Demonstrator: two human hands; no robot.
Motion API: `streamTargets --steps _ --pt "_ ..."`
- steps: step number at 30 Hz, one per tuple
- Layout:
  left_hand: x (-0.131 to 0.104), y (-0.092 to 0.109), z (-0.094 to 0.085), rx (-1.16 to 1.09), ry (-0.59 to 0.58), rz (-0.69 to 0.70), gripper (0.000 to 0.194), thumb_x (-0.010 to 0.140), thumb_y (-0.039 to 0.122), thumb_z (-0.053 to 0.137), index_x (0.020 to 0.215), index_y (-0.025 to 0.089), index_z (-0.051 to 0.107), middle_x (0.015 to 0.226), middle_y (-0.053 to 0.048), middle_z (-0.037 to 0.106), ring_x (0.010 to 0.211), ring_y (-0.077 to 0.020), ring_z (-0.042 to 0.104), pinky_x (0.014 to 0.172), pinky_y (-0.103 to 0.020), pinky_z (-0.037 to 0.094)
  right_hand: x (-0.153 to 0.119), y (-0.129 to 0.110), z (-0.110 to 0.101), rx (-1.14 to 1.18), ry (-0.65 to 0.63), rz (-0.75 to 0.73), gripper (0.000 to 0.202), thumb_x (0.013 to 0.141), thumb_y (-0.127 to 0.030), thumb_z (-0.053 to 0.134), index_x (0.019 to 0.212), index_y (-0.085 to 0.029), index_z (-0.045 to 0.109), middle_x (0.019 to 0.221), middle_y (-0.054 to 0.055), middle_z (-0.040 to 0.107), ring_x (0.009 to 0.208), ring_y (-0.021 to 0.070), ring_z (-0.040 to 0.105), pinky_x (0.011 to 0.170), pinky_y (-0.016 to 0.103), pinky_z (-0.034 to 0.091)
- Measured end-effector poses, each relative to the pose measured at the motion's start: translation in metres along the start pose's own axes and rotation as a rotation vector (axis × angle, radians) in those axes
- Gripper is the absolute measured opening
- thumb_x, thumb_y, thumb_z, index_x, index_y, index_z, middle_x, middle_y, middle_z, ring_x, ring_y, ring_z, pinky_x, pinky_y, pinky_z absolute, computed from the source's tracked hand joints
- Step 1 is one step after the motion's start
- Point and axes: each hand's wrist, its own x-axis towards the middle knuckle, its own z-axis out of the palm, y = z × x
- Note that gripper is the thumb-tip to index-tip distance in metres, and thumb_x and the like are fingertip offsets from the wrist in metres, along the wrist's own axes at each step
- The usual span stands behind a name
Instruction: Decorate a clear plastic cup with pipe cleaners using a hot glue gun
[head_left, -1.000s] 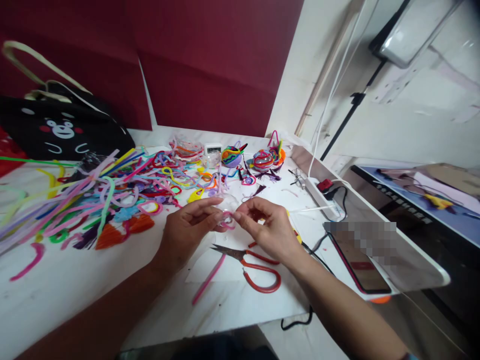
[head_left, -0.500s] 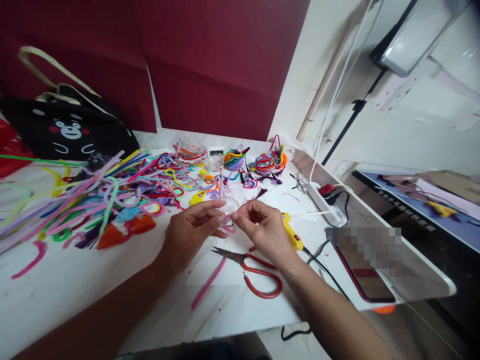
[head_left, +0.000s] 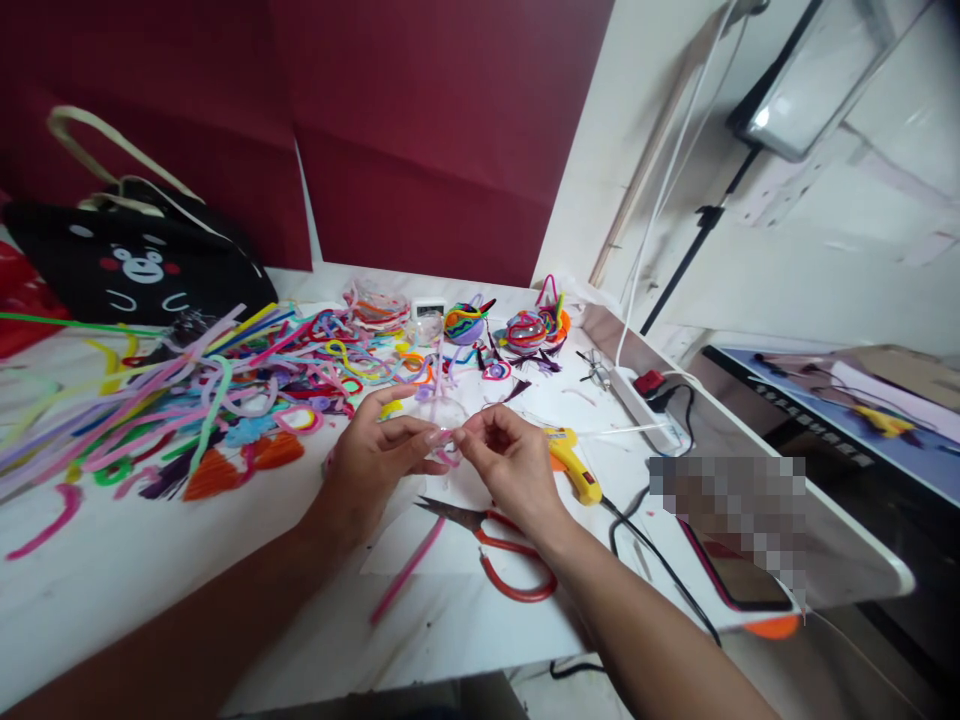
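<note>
My left hand (head_left: 379, 455) is curled round a clear plastic ball (head_left: 444, 410), with thumb and fingers against its near side. A pink pipe cleaner (head_left: 450, 459) lies along the ball between my two hands. My right hand (head_left: 508, 462) pinches at the pipe cleaner, its thumb and forefinger close to my left thumb; the fingers hide much of that piece. Below the hands, scissors with red handles (head_left: 519, 594) rest on the table beside a loose pink pipe cleaner strip (head_left: 407, 572). A yellow glue gun (head_left: 577, 470) lies just right of my right hand.
Many coloured pipe cleaners (head_left: 161, 395) are heaped at the left, with orange tassels (head_left: 225, 470) in front. Decorated balls (head_left: 465, 323) stand at the back. A black bag (head_left: 142, 260) is behind the heap. To the right are a power strip (head_left: 646, 410), a phone (head_left: 739, 570) and a cord (head_left: 660, 560).
The view has shifted slightly, so the table things appear a little moved. Both hands stay at the clear ball, with small finger movements at the pink pipe cleaner.
</note>
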Motion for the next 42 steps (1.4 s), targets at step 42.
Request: streamTargets --steps 42 --pt "0.008 -0.003 -0.011 0.097 0.064 0.060 0.056 0.066 0.029 0.083 0.113 0.023 0.052 0.068 0.004 0.071 0.054 -0.0141 0.066 0.052 -0.022 0.052 -0.017 0.022 0.008 -0.627 0.126 -0.710 0.021 0.093 -0.015 0.054 0.110 -0.015 0.065 0.094 0.008 0.066 0.082 0.0176 0.062 0.070 0.027 0.051"
